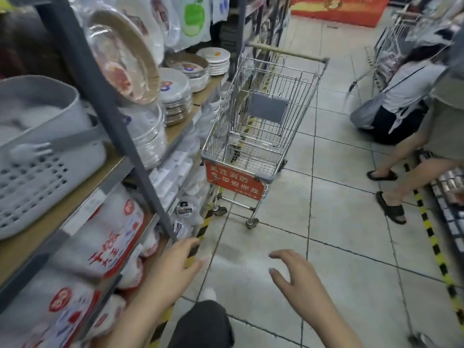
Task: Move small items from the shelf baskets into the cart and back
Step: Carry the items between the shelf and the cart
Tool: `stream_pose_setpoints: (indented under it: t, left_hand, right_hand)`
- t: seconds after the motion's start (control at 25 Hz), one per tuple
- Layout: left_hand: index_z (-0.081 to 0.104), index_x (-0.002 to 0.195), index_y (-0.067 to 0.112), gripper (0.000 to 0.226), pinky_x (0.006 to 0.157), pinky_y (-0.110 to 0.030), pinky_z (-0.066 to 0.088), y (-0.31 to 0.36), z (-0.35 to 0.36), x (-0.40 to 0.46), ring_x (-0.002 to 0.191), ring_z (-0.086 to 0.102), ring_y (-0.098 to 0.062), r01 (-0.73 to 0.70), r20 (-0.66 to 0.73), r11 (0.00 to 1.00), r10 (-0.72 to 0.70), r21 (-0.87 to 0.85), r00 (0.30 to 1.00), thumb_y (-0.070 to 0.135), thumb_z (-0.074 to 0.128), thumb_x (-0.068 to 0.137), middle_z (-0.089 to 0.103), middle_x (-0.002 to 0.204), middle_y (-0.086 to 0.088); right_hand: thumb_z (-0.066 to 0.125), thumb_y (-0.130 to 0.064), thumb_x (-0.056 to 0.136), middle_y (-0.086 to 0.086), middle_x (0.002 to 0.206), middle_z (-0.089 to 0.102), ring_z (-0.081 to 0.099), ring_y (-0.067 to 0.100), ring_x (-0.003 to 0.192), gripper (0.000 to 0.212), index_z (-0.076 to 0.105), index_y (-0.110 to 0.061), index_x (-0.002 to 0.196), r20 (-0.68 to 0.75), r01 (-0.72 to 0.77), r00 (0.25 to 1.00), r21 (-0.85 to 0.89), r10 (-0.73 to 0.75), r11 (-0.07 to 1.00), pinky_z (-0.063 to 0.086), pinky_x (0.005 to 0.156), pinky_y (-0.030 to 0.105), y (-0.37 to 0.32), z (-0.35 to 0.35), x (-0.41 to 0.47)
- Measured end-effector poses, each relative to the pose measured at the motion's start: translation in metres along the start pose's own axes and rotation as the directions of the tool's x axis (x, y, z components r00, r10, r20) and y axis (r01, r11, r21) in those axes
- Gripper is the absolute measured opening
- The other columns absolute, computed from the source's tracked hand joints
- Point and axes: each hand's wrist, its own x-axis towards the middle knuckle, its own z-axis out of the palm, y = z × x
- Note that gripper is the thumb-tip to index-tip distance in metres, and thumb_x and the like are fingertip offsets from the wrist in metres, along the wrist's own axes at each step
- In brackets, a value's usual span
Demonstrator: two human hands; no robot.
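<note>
Both hands, left and right, hung open and empty above the floor; the cart stood ahead beside the shelf, seemingly almost bare — transfers remained.

Even, bright indoor light, diffuse from overhead; no hard shadows on the floor tiles, only a faint soft one under the cart. Mild glare on the plastic-wrapped plates at 10 o'clock. Strong wide-angle distortion: shelf upright and tile lines bow toward the edges. Motion blur heavy at 9 and 7 o'clock on the grey basket and packaged goods, also at 2 o'clock. Both hands slightly soft. Centre sharpest.
</note>
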Motion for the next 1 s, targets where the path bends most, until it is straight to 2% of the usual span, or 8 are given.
stream_pose_setpoints:
  t: [0.16, 0.28, 0.36, 0.48, 0.64, 0.72, 0.84, 1.0]
  left_hand:
    - [0.049, 0.134, 0.021, 0.044, 0.098, -0.027, 0.042, 0.0, -0.012, 0.094, 0.12, 0.05, -0.01, 0.068, -0.053, 0.998, -0.069, -0.017, 0.996, 0.034, 0.056, 0.092, 0.053, 0.131, 0.007]
    - [0.048, 0.135, 0.02, 0.045, 0.097, -0.026, 0.04, 0.008, -0.025, 0.178, 0.12, 0.05, -0.011, 0.09, -0.026, 0.995, -0.091, -0.039, 0.996, 0.034, 0.055, 0.093, 0.053, 0.134, 0.004]
    - [0.048, 0.135, 0.022, 0.044, 0.098, -0.027, 0.043, 0.022, -0.033, 0.234, 0.116, 0.052, -0.009, 0.074, -0.004, 0.995, -0.074, -0.065, 0.997, 0.035, 0.054, 0.093, 0.054, 0.13, 0.008]
    - [0.05, 0.127, 0.029, 0.033, 0.094, -0.026, 0.044, 0.053, -0.042, 0.319, 0.109, 0.053, -0.005, -0.033, 0.007, 0.998, 0.033, -0.053, 0.999, 0.031, 0.053, 0.094, 0.051, 0.114, 0.017]
    - [0.045, 0.137, 0.024, 0.044, 0.102, -0.029, 0.042, 0.081, -0.044, 0.399, 0.118, 0.05, -0.007, -0.052, 0.025, 0.999, 0.052, -0.001, 0.998, 0.036, 0.052, 0.094, 0.051, 0.134, 0.009]
    - [0.042, 0.139, 0.023, 0.048, 0.105, -0.029, 0.04, 0.078, -0.042, 0.441, 0.123, 0.048, -0.008, 0.006, 0.015, 1.0, -0.005, -0.011, 1.0, 0.035, 0.053, 0.094, 0.047, 0.139, 0.008]
    - [0.042, 0.139, 0.019, 0.048, 0.104, -0.031, 0.042, 0.055, -0.035, 0.503, 0.122, 0.05, -0.013, 0.155, -0.063, 0.988, -0.156, -0.014, 0.986, 0.031, 0.055, 0.093, 0.048, 0.14, 0.0]
    - [0.042, 0.139, 0.012, 0.052, 0.103, -0.037, 0.04, 0.03, -0.015, 0.575, 0.125, 0.048, -0.025, 0.389, -0.191, 0.921, -0.38, 0.008, 0.905, 0.027, 0.058, 0.092, 0.048, 0.139, -0.01]
  right_hand:
    - [0.048, -0.034, 0.095, -0.014, 0.127, 0.051, 0.044, 0.008, 0.121, 0.031, 0.051, -0.029, 0.126, 0.05, 0.088, 0.995, 0.001, -0.088, 0.996, 0.031, 0.105, 0.025, -0.012, -0.014, 0.118]
    - [0.049, -0.033, 0.094, -0.013, 0.121, 0.054, 0.047, 0.009, 0.116, 0.029, 0.054, -0.028, 0.122, 0.048, 0.106, 0.993, -0.008, -0.105, 0.994, 0.035, 0.102, 0.028, -0.011, -0.035, 0.202]
    - [0.053, -0.031, 0.093, -0.014, 0.12, 0.055, 0.049, 0.008, 0.114, 0.028, 0.056, -0.028, 0.121, 0.027, 0.058, 0.998, 0.0, -0.058, 0.998, 0.035, 0.098, 0.025, 0.001, -0.052, 0.245]
    - [0.056, -0.026, 0.093, -0.012, 0.119, 0.056, 0.05, 0.009, 0.115, 0.027, 0.058, -0.026, 0.119, 0.024, -0.039, 0.999, 0.012, 0.038, 0.999, 0.033, 0.093, 0.019, 0.034, -0.076, 0.3]
    - [0.059, -0.023, 0.092, -0.013, 0.111, 0.057, 0.054, 0.01, 0.113, 0.026, 0.059, -0.023, 0.118, 0.068, -0.171, 0.984, 0.061, 0.166, 0.983, 0.032, 0.083, 0.014, 0.077, -0.105, 0.358]
    - [0.06, -0.022, 0.092, -0.012, 0.112, 0.057, 0.054, 0.01, 0.114, 0.027, 0.059, -0.02, 0.119, 0.1, -0.18, 0.98, 0.056, 0.174, 0.982, 0.033, 0.086, 0.014, 0.096, -0.117, 0.405]
    - [0.058, -0.023, 0.093, -0.008, 0.12, 0.057, 0.052, 0.01, 0.116, 0.031, 0.057, -0.019, 0.124, 0.194, -0.103, 0.976, 0.022, 0.097, 0.994, 0.036, 0.094, 0.019, 0.115, -0.124, 0.492]
    - [0.055, -0.022, 0.095, -0.001, 0.126, 0.059, 0.054, 0.013, 0.116, 0.034, 0.055, -0.014, 0.128, 0.394, -0.057, 0.918, 0.01, 0.048, 0.998, 0.037, 0.093, 0.019, 0.137, -0.105, 0.627]
